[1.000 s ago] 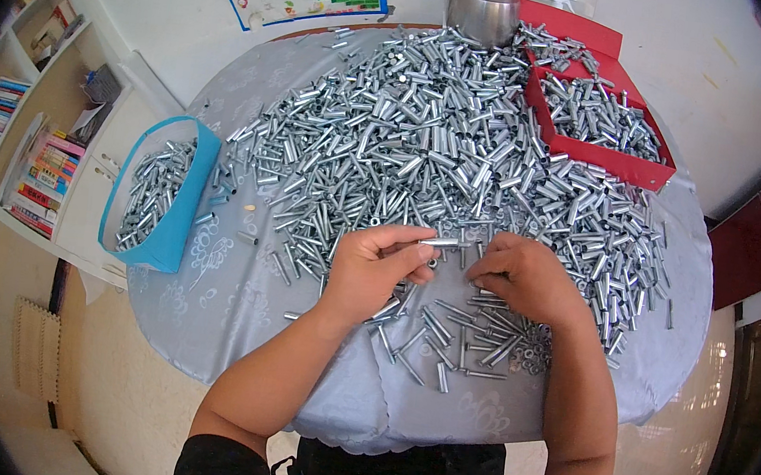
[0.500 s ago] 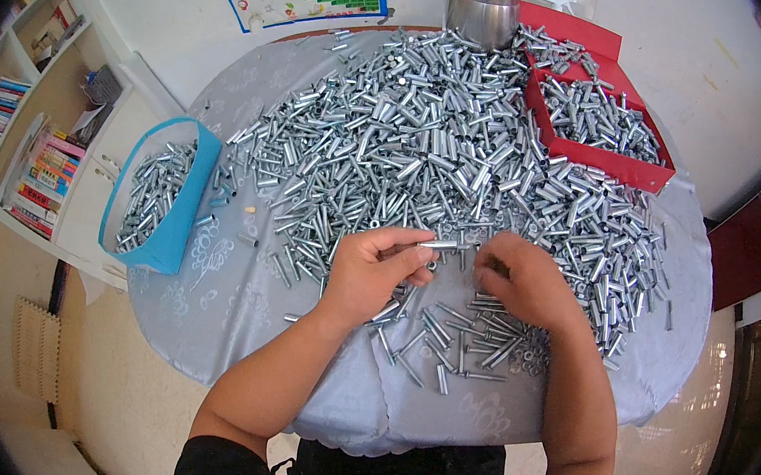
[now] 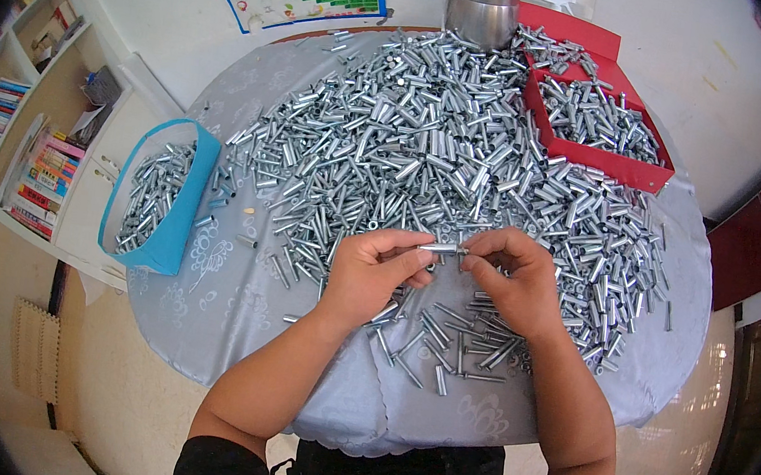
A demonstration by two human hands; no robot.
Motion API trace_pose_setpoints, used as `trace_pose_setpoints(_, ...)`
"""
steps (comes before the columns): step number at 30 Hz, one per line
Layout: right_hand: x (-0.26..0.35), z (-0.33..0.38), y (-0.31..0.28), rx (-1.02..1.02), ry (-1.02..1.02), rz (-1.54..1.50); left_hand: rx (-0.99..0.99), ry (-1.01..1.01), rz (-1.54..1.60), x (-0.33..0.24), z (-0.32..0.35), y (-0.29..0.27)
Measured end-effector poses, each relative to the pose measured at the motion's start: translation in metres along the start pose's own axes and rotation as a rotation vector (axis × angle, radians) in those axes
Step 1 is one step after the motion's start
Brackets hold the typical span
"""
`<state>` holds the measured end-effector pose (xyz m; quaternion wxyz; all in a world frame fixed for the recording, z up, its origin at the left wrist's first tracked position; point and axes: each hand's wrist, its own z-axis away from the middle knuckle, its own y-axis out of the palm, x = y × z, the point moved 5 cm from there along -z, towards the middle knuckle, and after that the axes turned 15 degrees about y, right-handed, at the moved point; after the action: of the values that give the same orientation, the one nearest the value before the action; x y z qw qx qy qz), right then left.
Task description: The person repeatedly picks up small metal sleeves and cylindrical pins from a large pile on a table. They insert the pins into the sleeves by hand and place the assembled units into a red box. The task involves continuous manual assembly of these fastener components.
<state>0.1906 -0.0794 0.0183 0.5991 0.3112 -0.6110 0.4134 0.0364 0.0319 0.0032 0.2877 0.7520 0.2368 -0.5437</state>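
My left hand [image 3: 375, 269] pinches a silvery expansion bolt [image 3: 440, 248] between thumb and fingers, its sleeve lying level and pointing right. At the bolt's right end, my right hand [image 3: 516, 275] has thumb and fingertips closed together; whether a small nut or washer sits in them is too small to tell. Beneath and just in front of the hands lie loose bolts [image 3: 467, 339], some with thin shanks. Behind them spreads a big heap of metal sleeves and bolts [image 3: 410, 129].
A blue fabric bin [image 3: 186, 217] with metal pieces stands at the table's left. At the back right is an open red box [image 3: 607, 159] with more pieces, beside a steel pot [image 3: 481, 12]. A grey cloth [image 3: 307, 406] covers the round table. Bookshelves [image 3: 30, 127] stand far left.
My right hand has moved slightly left and turned, bringing its fingertips from the loose pieces to the bolt's end. The left hand keeps its hold in the same place.
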Motion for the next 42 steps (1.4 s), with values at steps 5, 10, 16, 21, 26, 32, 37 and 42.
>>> trace_pose_setpoints(5, 0.005, 0.001, 0.001, 0.018, 0.053, -0.003, 0.02, 0.002, 0.009, 0.001, 0.002, 0.001)
trace_pose_setpoints(10, 0.005, 0.0, -0.001, 0.034, 0.042, 0.113, 0.025, -0.036, 0.054, 0.003, 0.002, 0.0)
trace_pose_setpoints(16, 0.004, -0.006, -0.027, -0.259, 0.074, -0.024, -0.103, -0.01, 0.023, -0.002, -0.001, -0.006)
trace_pose_setpoints(21, 0.008, -0.005, -0.036, -0.444, -0.099, 0.267, -0.141, 0.007, 0.053, -0.001, -0.002, -0.008)
trace_pose_setpoints(26, 0.009, -0.006, -0.032, -0.453, -0.163, 0.381, -0.168, 0.022, 0.057, -0.002, -0.001, -0.01)
trace_pose_setpoints(32, 0.008, -0.007, -0.031, -0.44, -0.127, 0.457, -0.176, 0.036, 0.064, -0.002, -0.002, -0.01)
trace_pose_setpoints(37, 0.008, -0.009, -0.037, -0.402, -0.216, 0.514, -0.174, 0.044, 0.065, -0.002, -0.002, -0.011)
trace_pose_setpoints(42, 0.009, -0.008, -0.038, -0.356, -0.214, 0.614, -0.177, 0.034, 0.069, -0.003, -0.002, -0.009)
